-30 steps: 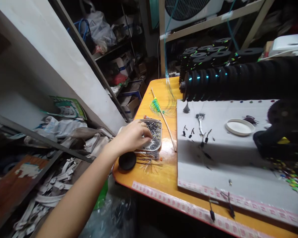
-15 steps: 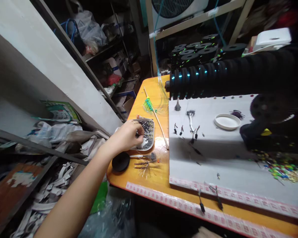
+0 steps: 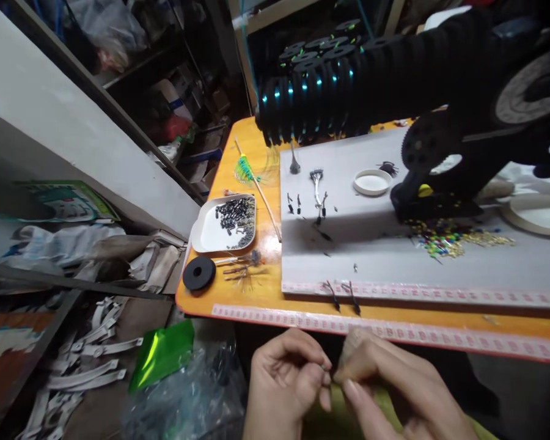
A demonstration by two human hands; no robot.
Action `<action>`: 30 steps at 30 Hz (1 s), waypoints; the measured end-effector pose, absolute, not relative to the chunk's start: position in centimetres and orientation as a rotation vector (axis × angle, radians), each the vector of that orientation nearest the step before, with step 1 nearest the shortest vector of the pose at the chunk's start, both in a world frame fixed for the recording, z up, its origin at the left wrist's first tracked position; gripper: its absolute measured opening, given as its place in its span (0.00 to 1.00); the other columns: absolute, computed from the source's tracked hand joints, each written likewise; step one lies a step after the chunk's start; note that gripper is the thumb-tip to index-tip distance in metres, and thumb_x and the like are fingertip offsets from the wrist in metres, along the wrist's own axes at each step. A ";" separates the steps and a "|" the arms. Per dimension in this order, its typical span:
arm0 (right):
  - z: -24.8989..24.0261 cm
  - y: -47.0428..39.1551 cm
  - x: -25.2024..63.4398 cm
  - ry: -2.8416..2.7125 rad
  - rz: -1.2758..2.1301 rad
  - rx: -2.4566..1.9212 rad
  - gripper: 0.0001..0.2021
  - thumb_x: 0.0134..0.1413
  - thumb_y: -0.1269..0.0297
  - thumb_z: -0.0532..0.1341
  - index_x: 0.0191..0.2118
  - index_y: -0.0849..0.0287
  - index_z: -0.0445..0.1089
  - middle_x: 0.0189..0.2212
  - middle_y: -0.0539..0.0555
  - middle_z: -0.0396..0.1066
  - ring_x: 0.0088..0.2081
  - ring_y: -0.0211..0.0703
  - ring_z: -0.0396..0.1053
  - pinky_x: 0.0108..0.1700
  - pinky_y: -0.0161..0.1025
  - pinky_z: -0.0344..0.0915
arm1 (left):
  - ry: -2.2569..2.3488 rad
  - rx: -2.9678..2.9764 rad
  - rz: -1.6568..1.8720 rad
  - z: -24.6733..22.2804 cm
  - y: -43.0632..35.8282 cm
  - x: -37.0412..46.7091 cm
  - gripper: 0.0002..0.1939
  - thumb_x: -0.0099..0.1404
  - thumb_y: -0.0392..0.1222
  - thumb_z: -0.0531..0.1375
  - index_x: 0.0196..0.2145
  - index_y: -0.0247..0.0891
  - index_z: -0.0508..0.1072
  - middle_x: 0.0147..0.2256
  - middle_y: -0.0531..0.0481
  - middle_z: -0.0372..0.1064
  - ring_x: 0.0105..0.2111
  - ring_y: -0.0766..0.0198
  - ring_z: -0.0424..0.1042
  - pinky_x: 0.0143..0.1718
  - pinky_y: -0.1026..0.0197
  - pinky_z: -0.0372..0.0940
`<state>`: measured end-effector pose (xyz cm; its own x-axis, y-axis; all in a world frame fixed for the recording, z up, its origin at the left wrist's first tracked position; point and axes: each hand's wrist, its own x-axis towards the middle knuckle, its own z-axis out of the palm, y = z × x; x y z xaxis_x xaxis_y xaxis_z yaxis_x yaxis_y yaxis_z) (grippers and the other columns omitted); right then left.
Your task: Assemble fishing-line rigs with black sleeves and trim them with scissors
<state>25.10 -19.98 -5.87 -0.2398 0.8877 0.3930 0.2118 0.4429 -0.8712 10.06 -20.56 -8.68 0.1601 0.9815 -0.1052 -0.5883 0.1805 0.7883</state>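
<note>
My left hand (image 3: 289, 379) is pinched closed in front of the table's front edge, with a tiny dark piece just showing at its fingertips, too small to name. Close beside it, my right hand (image 3: 389, 385) is also closed, thumb against fingers, and whatever it may hold is hidden. The fingertips of both hands nearly meet. Beyond them, two dark pieces with thin wire-like ends (image 3: 333, 297) lie at the board's front edge. To the left stands a white tray (image 3: 207, 238) holding small black cylinders (image 3: 236, 212) and grey metal bits.
A black ring-shaped disc (image 3: 199, 273) and wire bundles (image 3: 245, 272) lie at the table's left corner. A thin stick (image 3: 269, 208) rests beside the white board (image 3: 371, 269). A large black machine (image 3: 421, 79) overhangs the board, with coloured beads (image 3: 449, 238) and round lids around it.
My left hand has left the white tray and come back to the table's front edge. My right hand has come into view beside it. The view has shifted right and down.
</note>
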 end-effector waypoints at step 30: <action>-6.2 -21.6 25.0 -1.707 0.874 -1.067 0.10 0.49 0.81 0.56 0.27 0.57 0.63 0.22 0.48 0.61 0.24 0.34 0.61 0.25 0.33 0.60 | 0.680 0.342 1.230 -7.7 -22.2 10.8 0.11 0.58 0.33 0.69 0.36 0.37 0.72 0.29 0.53 0.74 0.24 0.76 0.71 0.22 0.79 0.65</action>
<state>24.99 -21.65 -6.20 -0.2094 0.9222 0.3250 0.2755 0.3746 -0.8853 10.82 -22.18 -7.72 0.1733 0.9411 -0.2902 -0.7463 0.3178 0.5849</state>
